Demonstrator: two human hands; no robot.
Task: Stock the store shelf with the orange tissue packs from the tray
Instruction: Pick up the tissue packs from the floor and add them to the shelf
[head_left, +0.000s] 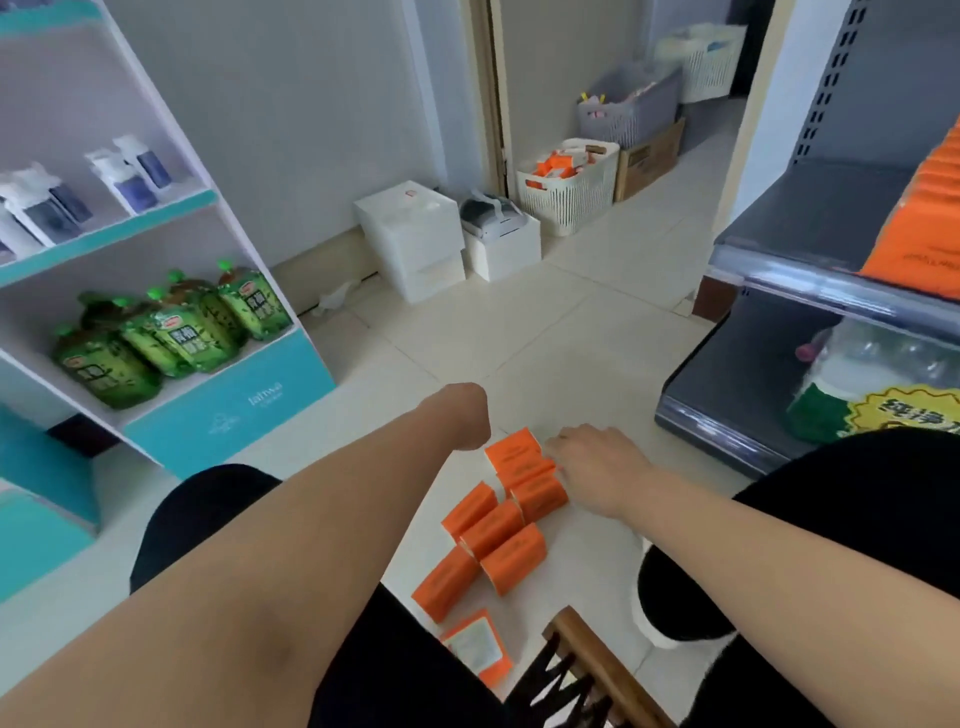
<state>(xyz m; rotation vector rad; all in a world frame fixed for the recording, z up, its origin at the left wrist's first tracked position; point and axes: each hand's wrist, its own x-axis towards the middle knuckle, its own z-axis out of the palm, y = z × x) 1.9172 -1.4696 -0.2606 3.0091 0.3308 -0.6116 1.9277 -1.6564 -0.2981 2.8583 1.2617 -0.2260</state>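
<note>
Place: small shop with a pale tiled floor (519, 322).
Left: white-and-teal display stand (234, 410), rows of identical green drink pouches (171, 332) and boxed bottles (130, 176).
Right: grey metal store shelf (821, 218) with perforated uprights (836, 67), stacked orange tissue packs (924, 208), bottled water (878, 364) below.
Back: stock baskets (571, 197) and a cardboard box (649, 161).

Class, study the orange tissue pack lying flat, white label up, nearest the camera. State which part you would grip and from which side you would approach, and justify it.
Grip the flat pack across its two long orange edges, coming straight down from above. It lies label up and apart from the other packs, so both edges look free, whereas its broad underside is not reachable.
</note>
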